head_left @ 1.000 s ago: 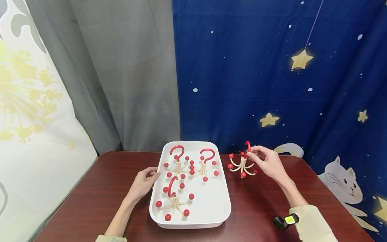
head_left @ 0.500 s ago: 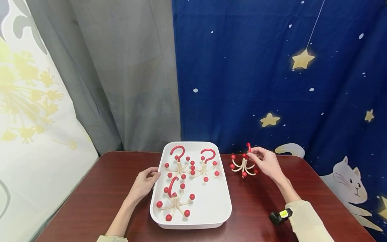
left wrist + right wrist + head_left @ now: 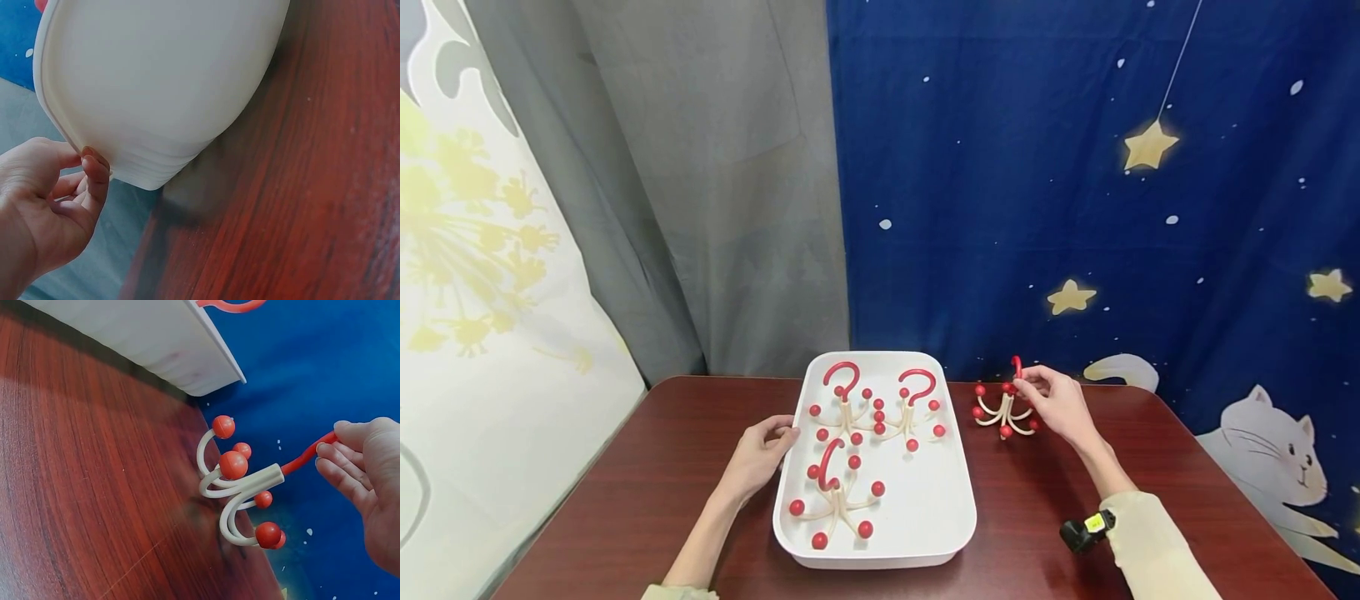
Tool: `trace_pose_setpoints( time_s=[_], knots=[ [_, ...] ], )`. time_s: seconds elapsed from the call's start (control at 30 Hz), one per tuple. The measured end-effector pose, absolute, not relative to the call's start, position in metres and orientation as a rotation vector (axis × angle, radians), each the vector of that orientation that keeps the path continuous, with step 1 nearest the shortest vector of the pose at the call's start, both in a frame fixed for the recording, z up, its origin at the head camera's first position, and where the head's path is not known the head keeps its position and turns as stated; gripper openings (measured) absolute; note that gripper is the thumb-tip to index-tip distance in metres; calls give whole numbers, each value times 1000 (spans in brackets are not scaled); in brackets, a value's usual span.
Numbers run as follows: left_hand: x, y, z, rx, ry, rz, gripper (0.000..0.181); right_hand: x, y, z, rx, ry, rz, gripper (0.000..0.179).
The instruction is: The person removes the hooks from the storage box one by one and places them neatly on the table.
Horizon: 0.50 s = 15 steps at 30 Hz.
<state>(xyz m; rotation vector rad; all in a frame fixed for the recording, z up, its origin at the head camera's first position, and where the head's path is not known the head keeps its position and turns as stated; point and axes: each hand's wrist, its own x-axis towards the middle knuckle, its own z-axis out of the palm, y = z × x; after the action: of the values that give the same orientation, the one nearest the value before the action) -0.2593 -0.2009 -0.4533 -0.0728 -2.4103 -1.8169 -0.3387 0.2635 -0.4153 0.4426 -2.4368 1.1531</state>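
Note:
My right hand (image 3: pixel 1057 402) pinches the red hook (image 3: pixel 306 455) of a cream multi-arm hanger (image 3: pixel 1004 410) between thumb and fingers. The curved arms of this hanger end in red balls (image 3: pixel 233 465) and point upward. It is held upright close over the table, right of a white tray (image 3: pixel 925 517). My left hand (image 3: pixel 758 454) pinches the left rim of that tray, thumb and index finger on the edge (image 3: pixel 69 134) in the left wrist view. Inside the tray stand three like hangers: one back left (image 3: pixel 844 408), one back right (image 3: pixel 909 410), one front left (image 3: pixel 837 500).
The tray sits mid-table on a dark red wooden table (image 3: pixel 625 483). Behind the table hang a grey curtain (image 3: pixel 737 208) and a blue star-patterned curtain (image 3: pixel 985 208). A black wrist camera (image 3: pixel 1086 532) sits at the right sleeve.
My right hand and its hanger have sunk very slightly, while the right forearm has swung a little to the left. The left hand keeps its hold on the tray.

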Motion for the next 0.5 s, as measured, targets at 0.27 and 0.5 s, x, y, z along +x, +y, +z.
trace_pose_setpoints(
  time_s=[0.27,0.5],
  knots=[
    [-260,-202,-456,-95,-2407,-1827,35,-339,264,-418,427,-2444,1166,17],
    [-259,-202,-455,-83,-2398,-1855,36,-336,263,-417,402,-2459,1191,23]
  ],
)
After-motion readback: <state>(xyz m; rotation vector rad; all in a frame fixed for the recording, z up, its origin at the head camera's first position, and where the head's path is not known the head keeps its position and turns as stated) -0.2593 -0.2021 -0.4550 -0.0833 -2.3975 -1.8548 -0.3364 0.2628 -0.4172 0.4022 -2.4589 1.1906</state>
